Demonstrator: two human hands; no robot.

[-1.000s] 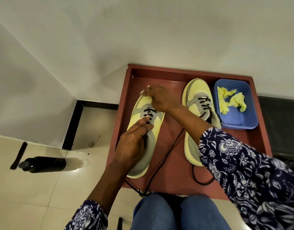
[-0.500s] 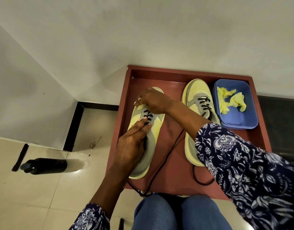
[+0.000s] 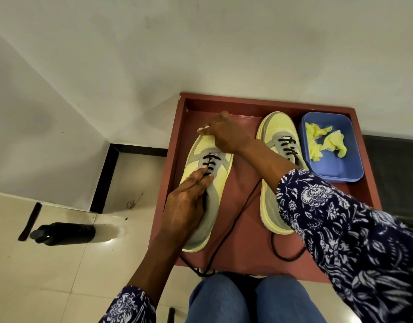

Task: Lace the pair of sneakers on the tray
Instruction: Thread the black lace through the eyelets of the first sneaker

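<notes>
Two yellow-and-grey sneakers stand side by side on a red-brown tray [image 3: 175,145]. The left sneaker [image 3: 220,180] has black lace [image 3: 233,224] crossed through its top eyelets. My left hand [image 3: 186,203] lies along its tongue with fingertips at the crossings, and a strand runs between thumb and forefinger. My right hand [image 3: 226,134] hovers over this sneaker's toe with fingers curled; the strand it pinches is hidden. The right sneaker [image 3: 274,127] shows several lace rows, and my right forearm covers much of it.
A blue tub [image 3: 354,173] with crumpled yellow cloth sits in the tray's right corner. Loose lace trails over the tray's near edge by my knees [image 3: 247,299]. A black bottle [image 3: 63,233] lies on the tiled floor at the left. A white wall stands behind the tray.
My right hand dipped to the eyelets half a second ago and has risen back toward the toe. The left hand stays on the tongue.
</notes>
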